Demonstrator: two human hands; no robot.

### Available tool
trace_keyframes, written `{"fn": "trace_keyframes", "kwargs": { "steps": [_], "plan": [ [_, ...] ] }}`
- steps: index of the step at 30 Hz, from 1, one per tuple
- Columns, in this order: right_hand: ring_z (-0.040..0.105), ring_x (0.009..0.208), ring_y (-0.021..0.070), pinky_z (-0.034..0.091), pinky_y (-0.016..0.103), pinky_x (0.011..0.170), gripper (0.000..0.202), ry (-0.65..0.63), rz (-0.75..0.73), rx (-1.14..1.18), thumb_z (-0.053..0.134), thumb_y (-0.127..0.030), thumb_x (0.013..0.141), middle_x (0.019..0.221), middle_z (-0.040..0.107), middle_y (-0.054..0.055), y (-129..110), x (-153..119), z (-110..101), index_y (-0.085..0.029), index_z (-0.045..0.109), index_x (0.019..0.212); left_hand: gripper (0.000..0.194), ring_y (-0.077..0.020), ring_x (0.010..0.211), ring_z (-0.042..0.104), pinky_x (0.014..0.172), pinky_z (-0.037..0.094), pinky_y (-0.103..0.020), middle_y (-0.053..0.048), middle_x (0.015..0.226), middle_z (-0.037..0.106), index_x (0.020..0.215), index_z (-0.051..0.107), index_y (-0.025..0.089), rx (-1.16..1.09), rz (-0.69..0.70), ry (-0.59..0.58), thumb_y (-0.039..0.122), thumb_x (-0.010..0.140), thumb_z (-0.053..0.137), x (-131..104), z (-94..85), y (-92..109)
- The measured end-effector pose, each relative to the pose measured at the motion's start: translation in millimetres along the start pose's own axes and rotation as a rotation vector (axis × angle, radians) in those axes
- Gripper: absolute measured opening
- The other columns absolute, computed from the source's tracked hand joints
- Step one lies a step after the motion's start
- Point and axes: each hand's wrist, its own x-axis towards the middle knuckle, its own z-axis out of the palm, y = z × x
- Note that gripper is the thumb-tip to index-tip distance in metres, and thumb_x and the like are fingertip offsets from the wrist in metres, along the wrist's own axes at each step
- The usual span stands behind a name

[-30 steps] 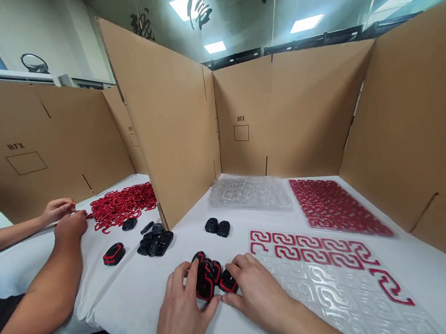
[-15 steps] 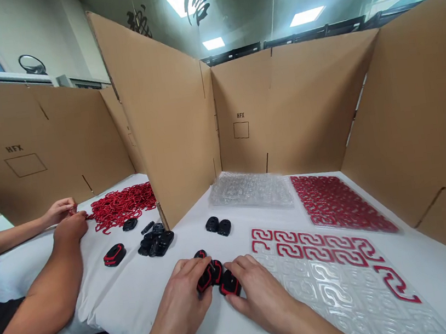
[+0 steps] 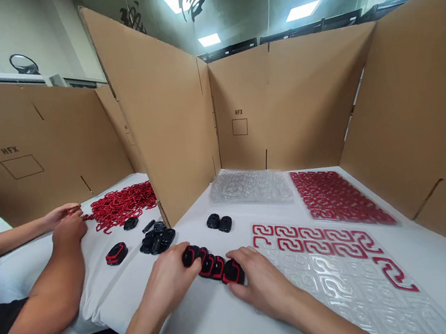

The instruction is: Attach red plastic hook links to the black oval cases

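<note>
A short row of black key fob shells with red trim (image 3: 207,264) lies on the white table in front of me, leaning against one another. My left hand (image 3: 170,274) is closed on the black shell at the row's left end (image 3: 190,255), thumb and fingers at its sides. At the right end, my right hand (image 3: 259,275) grips another red-trimmed shell (image 3: 233,272) between thumb and fingers. Beyond the row sit two plain black shells (image 3: 219,223) side by side. The undersides of the held shells are hidden.
A clear plastic tray (image 3: 340,289) with red trim pieces lies to the right. Behind it are a filled red tray (image 3: 339,195) and stacked clear trays (image 3: 250,186). Cardboard panels (image 3: 169,113) surround the table. A co-worker's hands (image 3: 66,219) are by a red pile (image 3: 124,203) at left.
My left hand has moved up and left with its shell, and the bunched shells are now spread into a slanting row. My right hand has shifted slightly right with its shell.
</note>
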Motion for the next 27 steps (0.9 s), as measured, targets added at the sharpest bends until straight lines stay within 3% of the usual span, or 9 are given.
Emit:
{"fn": "trace_keyframes", "kwargs": {
  "steps": [2, 6, 12, 18, 27],
  "plan": [
    [0.056, 0.104, 0.0244, 0.041, 0.033, 0.091, 0.037, 0.028, 0.018, -0.005, 0.065, -0.020, 0.076, 0.109, 0.063, 0.009, -4, 7, -1, -0.018, 0.060, 0.113, 0.013, -0.0215, 0.072, 0.064, 0.060, 0.039, -0.027, -0.005, 0.074, 0.069, 0.074, 0.061, 0.021, 0.010, 0.006, -0.057, 0.028, 0.080, 0.051, 10, -4.5, 4],
    [0.056, 0.098, 0.0244, 0.043, 0.033, 0.085, 0.026, 0.002, 0.026, -0.034, 0.065, -0.019, 0.074, 0.100, 0.063, 0.008, -10, 21, 1, -0.017, 0.062, 0.099, 0.009, -0.0211, 0.072, 0.063, 0.061, 0.037, -0.026, -0.006, 0.075, 0.069, 0.074, 0.059, 0.021, -0.016, 0.025, -0.100, 0.026, 0.077, 0.052, 18, 2.2, 9],
    [0.055, 0.097, 0.0210, 0.042, 0.028, 0.082, 0.024, -0.019, -0.018, -0.008, 0.067, -0.019, 0.071, 0.100, 0.062, 0.005, -11, 29, 10, -0.020, 0.060, 0.094, 0.007, -0.0194, 0.074, 0.063, 0.062, 0.037, -0.025, -0.003, 0.077, 0.070, 0.076, 0.060, 0.022, -0.058, 0.068, -0.136, 0.026, 0.075, 0.055, 20, 7.6, 6],
    [0.056, 0.094, 0.0246, 0.041, 0.031, 0.080, 0.025, -0.016, 0.033, -0.056, 0.062, -0.018, 0.070, 0.096, 0.065, 0.008, -18, 37, 19, -0.017, 0.059, 0.094, 0.005, -0.0204, 0.075, 0.064, 0.060, 0.037, -0.026, -0.004, 0.077, 0.070, 0.075, 0.060, 0.021, -0.059, 0.033, -0.150, 0.024, 0.074, 0.055, 13, 2.9, 11],
    [0.058, 0.092, 0.0266, 0.044, 0.033, 0.078, 0.030, -0.106, 0.050, -0.080, 0.061, -0.017, 0.066, 0.096, 0.064, 0.011, -25, -4, 5, -0.016, 0.060, 0.096, 0.022, -0.0250, 0.086, 0.067, 0.070, 0.043, -0.030, -0.009, 0.093, 0.069, 0.094, 0.063, 0.019, 0.088, 0.052, -0.132, 0.021, 0.073, 0.056, 1, 9.9, 22]
  ]
}}
